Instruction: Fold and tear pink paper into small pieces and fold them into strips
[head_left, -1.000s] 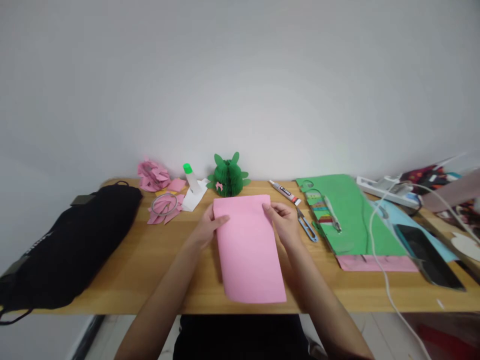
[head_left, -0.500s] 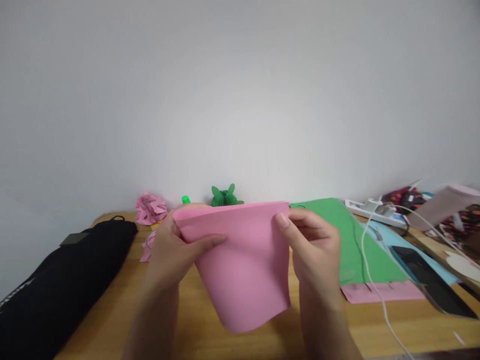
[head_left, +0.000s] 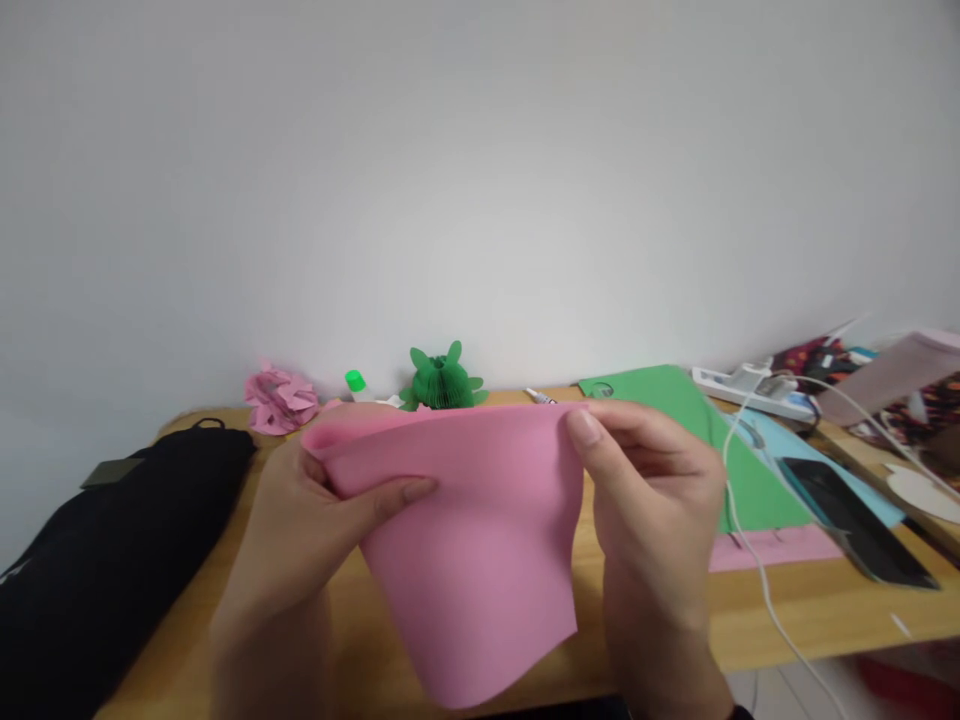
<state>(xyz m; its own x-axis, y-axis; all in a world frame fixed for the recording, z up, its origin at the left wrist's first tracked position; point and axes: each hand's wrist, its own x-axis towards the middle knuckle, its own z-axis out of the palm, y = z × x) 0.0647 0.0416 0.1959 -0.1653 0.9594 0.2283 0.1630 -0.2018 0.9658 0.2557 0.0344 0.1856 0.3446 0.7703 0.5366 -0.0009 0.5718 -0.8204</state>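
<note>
A pink sheet of paper (head_left: 480, 560) is held up above the table, close to the camera, bent over so that its upper left edge curls round. My left hand (head_left: 315, 510) grips its left side, thumb on the near face and fingers hidden behind. At the upper right corner, my right hand (head_left: 645, 480) pinches the paper between thumb and fingers. Behind the sheet stands a green paper figure (head_left: 441, 382) with ear-like pieces, its lower part partly covered. To its left the green cap of a glue stick (head_left: 355, 381) shows.
Crumpled pink paper (head_left: 279, 400) lies at the back left, near a black bag (head_left: 150, 530). Rightward are green sheets (head_left: 667, 420), a glue tube (head_left: 538, 396), a phone (head_left: 855, 520), a power strip (head_left: 787, 402) and a white cable (head_left: 761, 570) crossing the table.
Both hands have lifted the pink paper from near the table towards the camera. The sheet, flatter before, now curls at its upper left, and the hands have spread slightly apart.
</note>
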